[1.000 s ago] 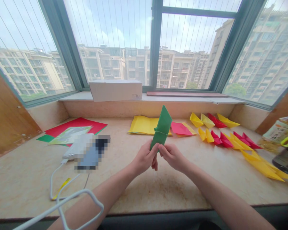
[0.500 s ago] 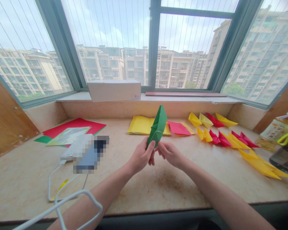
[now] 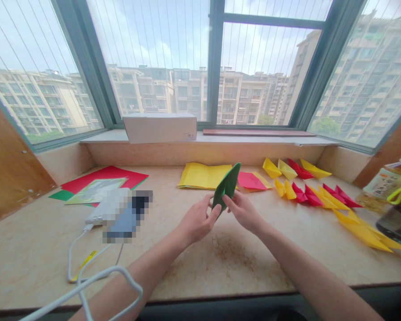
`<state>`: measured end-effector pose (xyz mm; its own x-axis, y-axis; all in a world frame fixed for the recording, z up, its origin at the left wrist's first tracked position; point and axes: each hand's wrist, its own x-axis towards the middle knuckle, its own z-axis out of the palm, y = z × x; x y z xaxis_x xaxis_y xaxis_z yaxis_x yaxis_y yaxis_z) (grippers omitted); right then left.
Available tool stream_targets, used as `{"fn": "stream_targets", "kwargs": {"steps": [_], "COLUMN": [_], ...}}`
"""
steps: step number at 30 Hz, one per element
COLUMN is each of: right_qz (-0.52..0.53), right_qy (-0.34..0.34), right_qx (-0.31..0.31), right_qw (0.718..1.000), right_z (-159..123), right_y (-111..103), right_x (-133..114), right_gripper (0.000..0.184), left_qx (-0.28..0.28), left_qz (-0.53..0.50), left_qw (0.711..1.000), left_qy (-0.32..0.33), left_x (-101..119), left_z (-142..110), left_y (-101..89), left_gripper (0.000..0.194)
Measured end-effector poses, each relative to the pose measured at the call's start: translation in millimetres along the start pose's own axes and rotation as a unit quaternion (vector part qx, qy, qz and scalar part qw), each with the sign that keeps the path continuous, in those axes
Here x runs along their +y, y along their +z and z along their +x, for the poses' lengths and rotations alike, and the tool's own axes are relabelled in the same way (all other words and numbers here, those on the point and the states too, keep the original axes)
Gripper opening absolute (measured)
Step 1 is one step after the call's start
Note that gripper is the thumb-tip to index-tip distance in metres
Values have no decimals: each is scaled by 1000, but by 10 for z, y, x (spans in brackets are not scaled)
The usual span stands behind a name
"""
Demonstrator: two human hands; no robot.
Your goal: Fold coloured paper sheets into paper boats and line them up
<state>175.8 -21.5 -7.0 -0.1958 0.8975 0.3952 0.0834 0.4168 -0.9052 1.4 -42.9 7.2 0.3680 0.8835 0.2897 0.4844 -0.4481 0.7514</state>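
A folded green paper piece [image 3: 227,186] is held above the stone sill, tilted up to the right. My left hand [image 3: 197,220] pinches its lower end from the left. From the right, my right hand [image 3: 243,210] grips the same lower part with closed fingers. Just behind the green piece lie flat yellow sheets [image 3: 200,174] and a pink-red sheet [image 3: 250,180].
Several folded yellow and red paper boats [image 3: 307,189] lie in rows at the right. Red and green sheets [image 3: 103,178] and a blurred device with a white cable [image 3: 87,276] sit at the left. A white box [image 3: 160,127] stands on the window ledge. An oil bottle [image 3: 392,183] is at far right.
The green piece has dropped lower and tilted from nearly upright over to the right, and it looks flatter. Both hands have stayed on its lower end and shifted slightly away from me.
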Motion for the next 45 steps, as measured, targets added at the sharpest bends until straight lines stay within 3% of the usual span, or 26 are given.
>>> {"fn": "stream_targets", "kwargs": {"steps": [6,10,16,20,32,45], "right_qz": [-33,-38,-124,-165,-180,-208], "right_qy": [23,33,-8,-2,10,6], "right_qx": [-57,-52,-10,-2,-39,-24], "right_qw": [998,997,992,986,983,978], "right_z": [-17,-13,-24,-49,-92,-109], "right_y": [-1,-4,5,3,24,23], "right_x": [20,50,30,35,-76,-60], "right_gripper": [36,27,14,14,16,18], "left_qx": [12,20,3,-4,8,-18], "left_qz": [-101,-157,-186,-214,-249,-232], "left_qw": [995,987,982,974,960,970], "left_qy": [-16,-5,-30,-76,-126,-72], "left_x": [17,12,-71,-57,-40,-46], "left_z": [40,66,91,95,101,96], "left_y": [-35,-38,41,72,86,85], "left_gripper": [40,33,22,25,22,28]}}
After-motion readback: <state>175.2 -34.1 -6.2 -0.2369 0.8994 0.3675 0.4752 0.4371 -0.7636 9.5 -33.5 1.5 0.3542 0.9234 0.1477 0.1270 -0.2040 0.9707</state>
